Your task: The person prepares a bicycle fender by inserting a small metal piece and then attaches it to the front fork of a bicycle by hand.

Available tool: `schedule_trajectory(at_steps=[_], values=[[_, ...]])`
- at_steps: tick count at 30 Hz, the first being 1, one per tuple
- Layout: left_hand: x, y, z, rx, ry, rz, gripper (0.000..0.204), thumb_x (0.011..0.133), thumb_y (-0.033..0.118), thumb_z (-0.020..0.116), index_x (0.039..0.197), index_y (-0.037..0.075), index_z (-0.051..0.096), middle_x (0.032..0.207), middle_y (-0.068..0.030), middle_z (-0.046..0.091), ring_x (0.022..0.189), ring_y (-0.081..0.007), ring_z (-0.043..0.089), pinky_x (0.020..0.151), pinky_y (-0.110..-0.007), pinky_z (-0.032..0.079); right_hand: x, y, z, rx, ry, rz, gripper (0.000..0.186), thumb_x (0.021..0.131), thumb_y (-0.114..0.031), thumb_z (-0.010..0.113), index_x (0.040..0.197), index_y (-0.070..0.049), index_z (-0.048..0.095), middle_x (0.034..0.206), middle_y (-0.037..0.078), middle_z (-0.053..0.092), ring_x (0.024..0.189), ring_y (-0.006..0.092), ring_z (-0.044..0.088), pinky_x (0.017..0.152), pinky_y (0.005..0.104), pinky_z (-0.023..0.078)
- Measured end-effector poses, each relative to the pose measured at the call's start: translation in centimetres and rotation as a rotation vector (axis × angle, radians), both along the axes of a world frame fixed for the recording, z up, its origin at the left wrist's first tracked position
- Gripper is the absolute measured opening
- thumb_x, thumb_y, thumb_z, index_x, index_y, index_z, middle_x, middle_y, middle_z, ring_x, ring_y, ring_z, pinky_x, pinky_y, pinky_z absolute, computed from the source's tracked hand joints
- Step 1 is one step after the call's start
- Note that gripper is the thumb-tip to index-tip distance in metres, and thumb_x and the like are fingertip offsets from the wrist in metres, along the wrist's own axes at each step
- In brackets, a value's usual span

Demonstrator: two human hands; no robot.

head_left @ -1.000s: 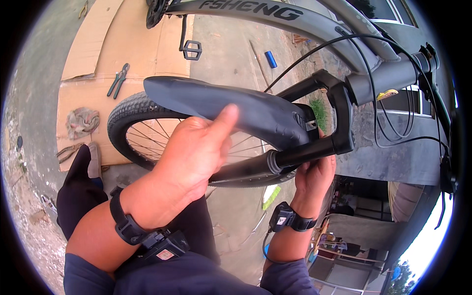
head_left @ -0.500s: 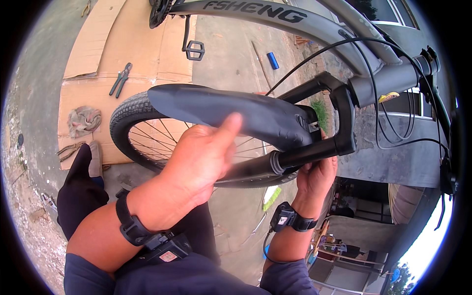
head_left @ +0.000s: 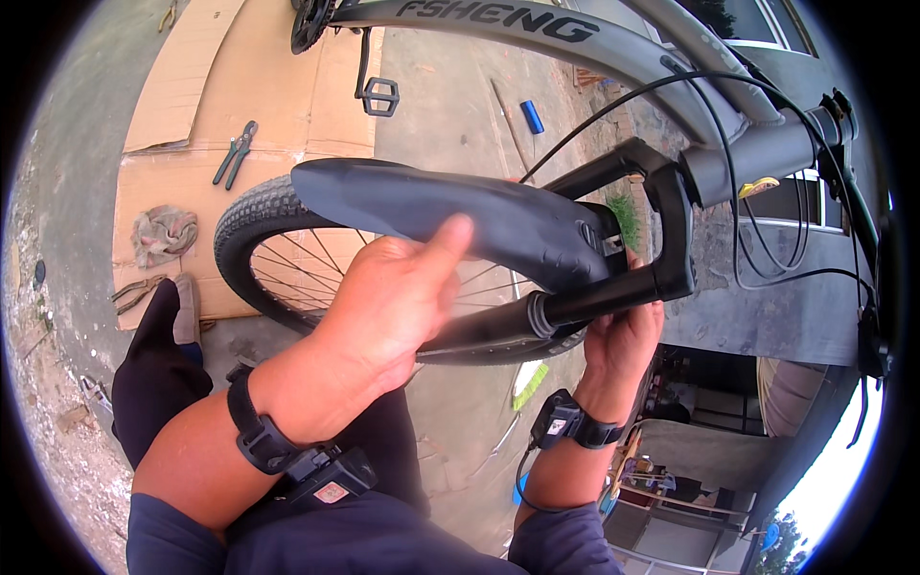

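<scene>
Holding mudguard over front tyre, both hands at fork

Spanning the top of the tyre (head_left: 251, 216), the black mudguard (head_left: 450, 206) runs from its free tip at upper left to its mount end tucked inside the fork (head_left: 661, 254) arch at right. Lower edge sits close over the tread; open gap only near the free tip. Fork leg crosses below the guard, just beside its right end. Cables (head_left: 767, 206) loop off the grey frame (head_left: 613, 48) to the right, crowding that side.

Left hand (head_left: 388, 321) comes up from lower left, back of hand to camera, forearm angled steeply. Thumb raised and pressed flat on the guard's outer face near mid-length; other fingers curl under, hidden, so their spread can't be told. Black wrist strap with small device on it.

Right hand (head_left: 623, 335) is under the fork leg, palm side away, fingers reaching up behind the guard's mount end; mostly hidden, can't tell whether they pinch anything. Wrist also strapped.

Room is open to the left: cardboard (head_left: 230, 105) on concrete with pliers (head_left: 235, 151) and a rag (head_left: 163, 233), well apart from the wheel. Pedal (head_left: 379, 96) hangs above, apart from the guard. Dark trouser leg and shoe (head_left: 163, 326) lower left.
</scene>
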State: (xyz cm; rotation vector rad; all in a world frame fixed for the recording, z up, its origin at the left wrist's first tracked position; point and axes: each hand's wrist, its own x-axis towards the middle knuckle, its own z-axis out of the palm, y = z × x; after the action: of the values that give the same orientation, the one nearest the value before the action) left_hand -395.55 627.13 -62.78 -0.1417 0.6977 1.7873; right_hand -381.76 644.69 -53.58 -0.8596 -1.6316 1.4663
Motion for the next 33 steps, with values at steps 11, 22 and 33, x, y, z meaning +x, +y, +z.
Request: schedule_trajectory(at_steps=[11,22,33], values=[[0.0,0.1,-0.3,-0.006,0.031,-0.017,0.046,0.099,0.043,0.059,0.091,-0.003,0.063,0.057,0.0018,0.042,0.044,-0.0067,0.031,0.040,-0.024,0.026,-2.3,0.1,1.6,0.073,-0.249,-0.024,0.017,0.095,-0.022,0.065,0.091,-0.007,0.059,0.072,0.001,0.058,0.055,0.0080,0.055,0.047,0.0207,0.041],[-0.2,-0.3,-0.1,0.009,0.041,-0.005,0.052,0.097,0.046,0.061,0.098,-0.006,0.062,0.058,0.0029,0.042,0.045,-0.0059,0.032,0.041,-0.023,0.026,-3.3,-0.1,2.8,0.146,-0.468,-0.079,0.023,0.089,-0.014,0.067,0.073,-0.014,0.052,0.066,-0.004,0.049,0.052,0.0053,0.045,0.044,0.0208,0.032],[0.1,-1.2,0.2,-0.006,0.071,0.007,0.046,0.096,0.046,0.062,0.097,0.000,0.064,0.063,0.0026,0.044,0.050,-0.0050,0.036,0.044,-0.021,0.026,-3.4,0.3,2.5,0.221,-0.483,-0.067,0.023,0.089,-0.019,0.067,0.073,-0.014,0.051,0.058,-0.004,0.048,0.036,0.0042,0.038,0.028,0.0201,0.021]])
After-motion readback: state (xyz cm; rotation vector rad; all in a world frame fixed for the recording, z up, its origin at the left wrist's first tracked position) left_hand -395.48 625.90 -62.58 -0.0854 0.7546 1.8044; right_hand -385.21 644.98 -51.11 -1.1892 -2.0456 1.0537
